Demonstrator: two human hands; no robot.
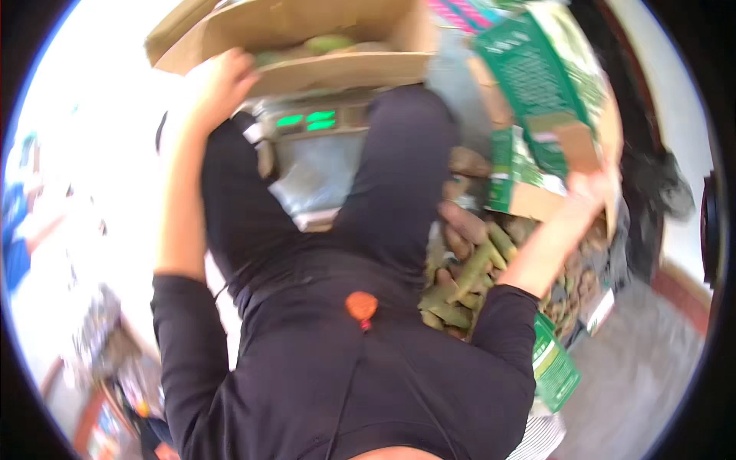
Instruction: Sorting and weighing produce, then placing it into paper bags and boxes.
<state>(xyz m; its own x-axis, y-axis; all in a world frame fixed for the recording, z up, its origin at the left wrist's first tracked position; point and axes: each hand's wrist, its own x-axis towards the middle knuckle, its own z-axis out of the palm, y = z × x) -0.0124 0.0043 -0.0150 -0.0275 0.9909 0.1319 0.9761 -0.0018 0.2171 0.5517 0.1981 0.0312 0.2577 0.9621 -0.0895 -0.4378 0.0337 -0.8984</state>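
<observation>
My left hand (pixel 218 84), slightly blurred, curls its fingers over the near left corner of an open brown cardboard box (pixel 337 70). Inside that box lie green and brownish rounded pieces of produce (pixel 330 44). Off to the right, my right hand (pixel 594 190) is closed on the edge of an opened green-and-white printed carton (pixel 537 92) with bare brown flaps. Between my knees stands a scale with a lit green display (pixel 307 120) and a metallic lower part (pixel 318 172); the cardboard box is just beyond it.
A heap of knobbly brown and green roots or tubers (pixel 468 268) lies beside my right thigh. Another green printed package (pixel 553 364) rests by my right elbow. Dark plastic (pixel 663 184) lies along the right wall. At the far left, another person's blue clothing (pixel 15 230) shows.
</observation>
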